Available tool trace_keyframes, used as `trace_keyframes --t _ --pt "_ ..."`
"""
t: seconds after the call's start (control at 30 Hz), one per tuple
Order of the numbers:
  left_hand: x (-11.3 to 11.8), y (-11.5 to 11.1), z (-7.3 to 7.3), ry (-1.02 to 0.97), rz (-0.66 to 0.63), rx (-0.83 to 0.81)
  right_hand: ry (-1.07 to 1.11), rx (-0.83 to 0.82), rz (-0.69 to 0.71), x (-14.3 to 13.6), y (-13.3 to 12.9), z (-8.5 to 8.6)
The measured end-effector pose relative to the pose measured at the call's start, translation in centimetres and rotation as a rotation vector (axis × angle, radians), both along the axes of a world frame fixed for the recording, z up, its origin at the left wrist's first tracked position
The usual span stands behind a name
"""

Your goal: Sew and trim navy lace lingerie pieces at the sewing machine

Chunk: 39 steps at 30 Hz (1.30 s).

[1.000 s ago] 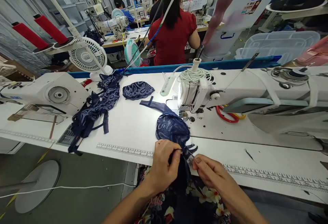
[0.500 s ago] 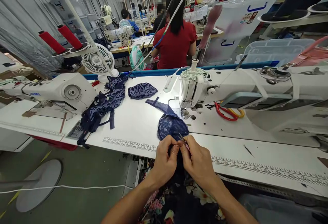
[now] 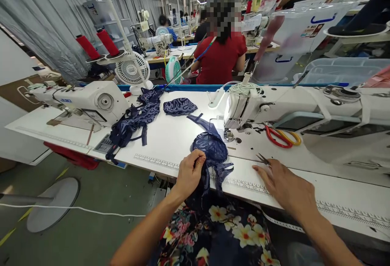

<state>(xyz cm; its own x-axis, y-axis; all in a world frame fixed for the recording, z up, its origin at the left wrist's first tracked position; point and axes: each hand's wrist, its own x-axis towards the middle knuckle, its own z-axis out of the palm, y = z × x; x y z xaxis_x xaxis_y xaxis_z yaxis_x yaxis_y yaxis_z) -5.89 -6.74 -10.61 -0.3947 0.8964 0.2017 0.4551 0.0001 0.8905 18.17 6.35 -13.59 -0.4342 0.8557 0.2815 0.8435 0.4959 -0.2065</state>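
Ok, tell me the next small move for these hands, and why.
Probably lower the small, pointed metal snips onto the white tabletop: the right hand holds them away from the navy lace garment, which only the left hand pinches, so freeing the right would let both handle the fabric.

The left hand (image 3: 189, 176) pinches; the right hand (image 3: 284, 184) curls, well apart.

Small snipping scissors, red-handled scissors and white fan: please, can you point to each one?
Small snipping scissors (image 3: 264, 160): head view, on the blades.
Red-handled scissors (image 3: 278, 139): head view, red handle.
White fan (image 3: 132, 68): head view, round grille.
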Motion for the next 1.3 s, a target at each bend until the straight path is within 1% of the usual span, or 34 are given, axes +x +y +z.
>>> trace_keyframes --t 0.07,0.1,0.13,0.2,0.23,0.27,0.33,0.37,0.43,0.5,0.53,0.57,0.6,0.63,0.7,0.73,0.77,0.8,0.83,0.87,0.9,0.97,1.03,1.07,1.1,1.13,1.2,1.23,1.3 --pt "-0.2 -0.1 -0.1 -0.014 0.005 0.026 -0.176 0.188 0.023 0.9 0.9 -0.4" --pt "-0.3 -0.2 -0.1 -0.022 0.009 0.032 -0.219 0.265 0.058 0.9 1.1 -0.4" --pt "-0.3 -0.2 0.0 -0.030 0.011 0.033 -0.220 0.328 0.109 0.7 1.1 -0.3" --pt "-0.4 -0.3 0.1 -0.054 0.017 0.041 -0.124 0.390 0.251 -0.7 0.7 0.2" --pt "-0.5 -0.4 0.2 -0.075 0.017 0.049 -0.044 0.366 0.350 -1.7 0.5 0.7" --pt "-0.6 -0.5 0.3 -0.101 0.016 0.057 0.043 0.302 0.470 -2.9 0.1 1.2" --pt "-0.8 -1.0 0.2 -0.158 0.019 0.071 0.218 0.085 0.725 -5.7 -0.7 2.3" --pt "-0.9 -1.3 0.0 -0.183 0.022 0.074 0.297 -0.033 0.821 -7.1 -1.2 2.8" --pt "-1.7 -2.1 -0.4 -0.194 0.047 0.072 0.407 -0.200 0.915 -10.0 -2.1 3.8" --pt "-3.5 -2.6 -0.4 -0.165 0.095 0.073 0.442 -0.255 0.925 -13.2 -3.0 4.6" --pt "-4.8 -2.6 0.0 -0.141 0.125 0.077 0.441 -0.252 0.917 -15.0 -3.3 5.0" --pt "-6.5 -2.3 0.7 -0.115 0.158 0.084 0.443 -0.245 0.907 -17.0 -3.5 5.4" --pt "-8.4 -1.7 1.8 -0.091 0.187 0.096 0.455 -0.238 0.889 -19.1 -3.5 6.0" --pt "-10.5 -0.8 3.2 -0.058 0.208 0.112 0.474 -0.234 0.863 -21.3 -3.4 6.6" --pt "-14.5 1.7 6.5 0.043 0.235 0.151 0.552 -0.220 0.783 -25.3 -2.7 8.1" --pt "-16.0 3.3 8.0 0.096 0.227 0.169 0.603 -0.218 0.731 -26.7 -2.2 8.8" --pt "-17.1 4.9 9.2 0.141 0.212 0.184 0.655 -0.221 0.672 -27.5 -1.5 9.4" --pt "-17.5 6.4 10.0 0.178 0.185 0.193 0.702 -0.235 0.614 -27.6 -0.8 9.7" --pt "-17.4 7.9 10.2 0.206 0.142 0.195 0.738 -0.261 0.559 -27.0 -0.2 9.8" --pt "-16.8 9.1 9.8 0.225 0.088 0.190 0.762 -0.299 0.510 -25.9 0.4 9.5" --pt "-15.9 10.1 8.9 0.235 0.025 0.178 0.768 -0.347 0.471 -24.3 0.9 8.9" --pt "-13.4 11.2 6.3 0.229 -0.096 0.130 0.758 -0.457 0.408 -20.5 1.3 7.0" --pt "-11.1 11.4 3.8 0.199 -0.148 0.085 0.748 -0.538 0.341 -17.1 1.3 4.9" --pt "-10.1 11.2 2.9 0.186 -0.157 0.076 0.742 -0.561 0.304 -15.8 1.2 4.1" --pt "-9.3 10.9 2.4 0.184 -0.168 0.078 0.737 -0.572 0.267 -14.9 1.1 3.5" --pt "-8.6 10.5 2.3 0.198 -0.189 0.087 0.734 -0.571 0.231 -14.3 1.0 3.1" --pt "-7.5 9.6 2.5 0.279 -0.257 0.113 0.734 -0.551 0.182 -13.7 1.0 2.8" --pt "-7.0 9.2 2.7 0.339 -0.284 0.123 0.733 -0.536 0.177 -13.6 1.0 2.8" --pt "-6.1 8.5 2.9 0.436 -0.274 0.128 0.729 -0.500 0.202 -13.6 1.0 3.1"
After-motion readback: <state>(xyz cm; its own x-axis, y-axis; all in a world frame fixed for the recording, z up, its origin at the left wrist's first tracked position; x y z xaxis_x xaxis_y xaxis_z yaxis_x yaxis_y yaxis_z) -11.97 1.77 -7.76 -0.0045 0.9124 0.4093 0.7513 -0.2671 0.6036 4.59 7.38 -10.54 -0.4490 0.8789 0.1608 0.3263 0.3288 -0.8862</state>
